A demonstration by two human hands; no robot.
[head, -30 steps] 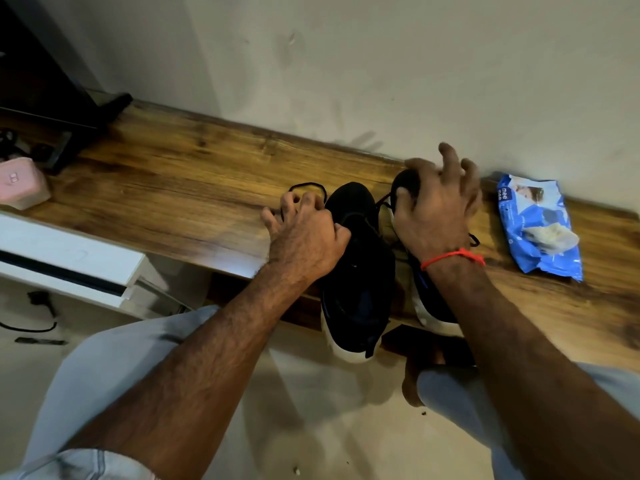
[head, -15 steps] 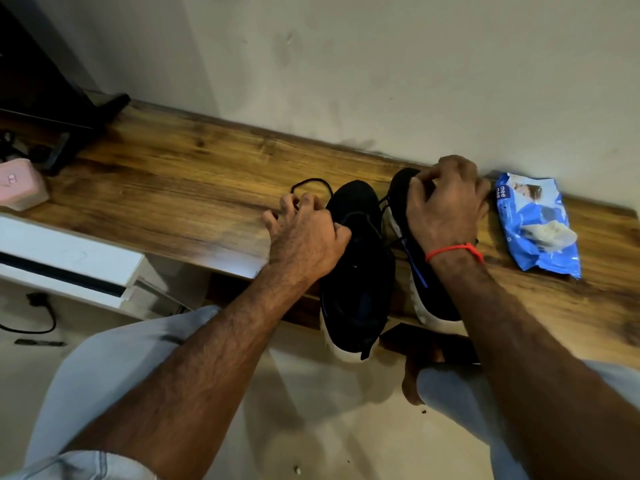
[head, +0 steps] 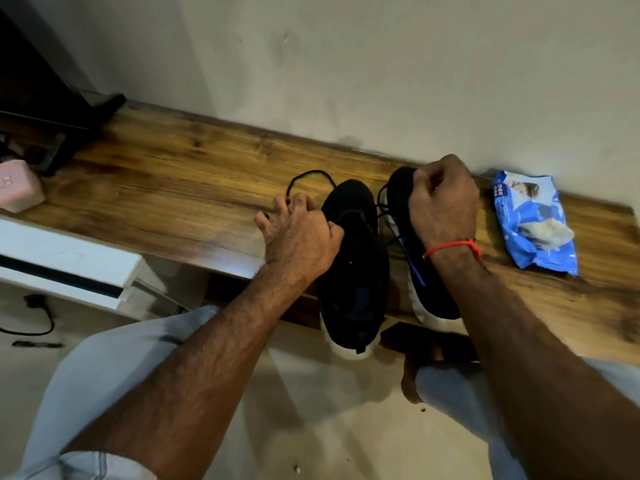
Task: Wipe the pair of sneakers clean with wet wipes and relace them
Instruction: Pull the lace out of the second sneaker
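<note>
Two black sneakers with white soles lie side by side on the wooden shelf (head: 166,188), heels hanging over its front edge. My left hand (head: 298,237) grips the left sneaker (head: 356,271) at its left side, thumb on the upper. A loose black lace (head: 308,176) loops on the wood just beyond that hand. My right hand (head: 443,206), with a red thread at the wrist, is curled over the front of the right sneaker (head: 429,292) and grips it. A blue wet wipes pack (head: 533,220) with a wipe sticking out lies to the right.
The shelf runs along a pale wall. A pink box (head: 17,188) and a dark screen stand (head: 69,133) sit at its far left. A white unit (head: 62,265) stands below left, with a black cable (head: 31,323) on the floor. My knees are under the shelf edge.
My right hand went from spread fingers over the right sneaker's toe to a curled grip on it. The left hand stayed on the left sneaker.
</note>
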